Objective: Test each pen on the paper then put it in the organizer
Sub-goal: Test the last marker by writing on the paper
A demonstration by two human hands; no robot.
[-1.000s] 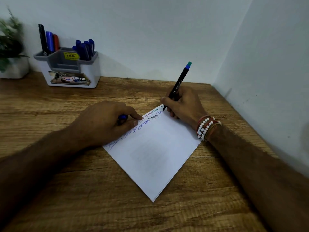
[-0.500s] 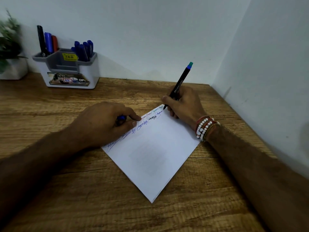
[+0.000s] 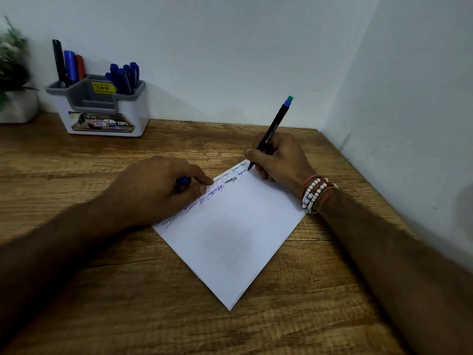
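**Black pen writing at the paper's far corner**

The pen (image 3: 271, 131) is a slim black one with "FABER-CASTELL" printed in white along its barrel and a teal end. It is tilted, with its tip down on the far corner of the paper (image 3: 230, 239) and its teal end pointing up and away to the right. The right hand (image 3: 280, 160) pinches it low on the barrel, and beaded bracelets (image 3: 316, 193) circle that wrist.

The white sheet lies turned like a diamond on the wooden table (image 3: 102, 290). Lines of handwriting in blue, red, green and black ink run along its far-left edge, too small to read.

The left hand (image 3: 158, 188) rests on that written edge, its fingers curled round a small blue piece (image 3: 183, 181) I cannot identify.

At the far left, against the wall, stands the white and grey organizer (image 3: 107, 108). It has a yellow price sticker (image 3: 103, 87) reading "49.00", and its front label (image 3: 102, 123) shows "42" and "OPL". Black, blue and red pens stand upright in its left compartment and several blue ones in its right. A potted plant (image 3: 12, 60) sits just beside it.
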